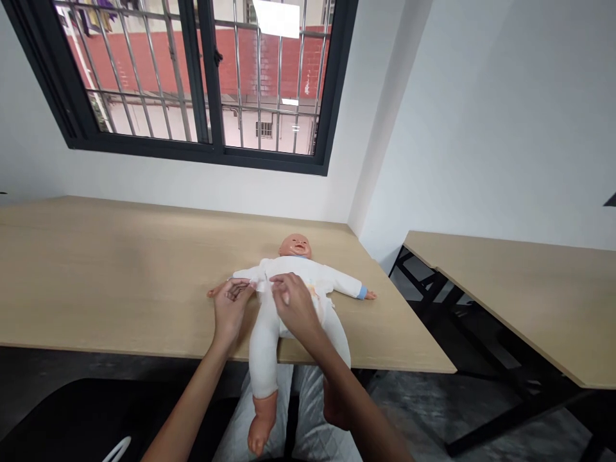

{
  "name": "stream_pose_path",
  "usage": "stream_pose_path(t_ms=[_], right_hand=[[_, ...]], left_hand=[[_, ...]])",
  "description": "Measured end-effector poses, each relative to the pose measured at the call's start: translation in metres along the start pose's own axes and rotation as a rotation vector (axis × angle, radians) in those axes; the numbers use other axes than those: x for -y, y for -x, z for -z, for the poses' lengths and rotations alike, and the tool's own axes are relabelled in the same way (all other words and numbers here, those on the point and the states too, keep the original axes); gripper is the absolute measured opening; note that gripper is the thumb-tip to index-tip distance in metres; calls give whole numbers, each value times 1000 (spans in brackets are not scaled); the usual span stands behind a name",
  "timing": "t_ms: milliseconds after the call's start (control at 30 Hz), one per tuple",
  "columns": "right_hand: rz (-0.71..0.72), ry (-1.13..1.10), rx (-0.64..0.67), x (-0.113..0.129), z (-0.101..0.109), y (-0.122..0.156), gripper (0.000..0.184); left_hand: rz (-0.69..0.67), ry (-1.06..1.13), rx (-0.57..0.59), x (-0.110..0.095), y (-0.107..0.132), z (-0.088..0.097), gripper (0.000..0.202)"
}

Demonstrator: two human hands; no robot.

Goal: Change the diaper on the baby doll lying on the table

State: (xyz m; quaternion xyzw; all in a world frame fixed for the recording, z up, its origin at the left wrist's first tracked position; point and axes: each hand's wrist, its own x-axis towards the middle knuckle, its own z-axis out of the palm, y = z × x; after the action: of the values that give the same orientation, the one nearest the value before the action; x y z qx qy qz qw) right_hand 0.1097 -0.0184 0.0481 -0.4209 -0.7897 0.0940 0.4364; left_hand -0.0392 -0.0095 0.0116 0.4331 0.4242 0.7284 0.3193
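A baby doll (295, 246) lies on its back, head toward the window. It wears a white long-sleeved top (297, 265) with blue cuffs and white leggings (264, 359); its bare feet hang past the table's front edge. At its waist is a white wrap with a faint orange print (314, 292), perhaps a diaper. My left hand (230, 307) pinches white fabric at the doll's side, on the left in view. Close beside it, my right hand (294, 304) is closed at the waist, its fingertips on the same white fabric. My right forearm covers part of one leg.
The wooden table (120, 269) extends left under a barred window (206, 83). Its right corner ends before a gap, with a second table (520, 282) on black legs beyond. A black chair (96, 410) stands at the lower left. My legs (317, 417) are below the table edge.
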Motion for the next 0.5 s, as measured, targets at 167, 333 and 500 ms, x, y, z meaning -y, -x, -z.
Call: stream_pose_path(t_ms=[167,333,500], right_hand=[[-54,332,105,-25,31,37,30],[-107,403,131,-33,22,43,38],[-112,372,64,-29,12,46,40]], left_hand=[[-38,-65,124,-12,8,-10,12],[-163,-255,357,-22,17,-27,10],[-325,-505,508,-17,19,-36,17]])
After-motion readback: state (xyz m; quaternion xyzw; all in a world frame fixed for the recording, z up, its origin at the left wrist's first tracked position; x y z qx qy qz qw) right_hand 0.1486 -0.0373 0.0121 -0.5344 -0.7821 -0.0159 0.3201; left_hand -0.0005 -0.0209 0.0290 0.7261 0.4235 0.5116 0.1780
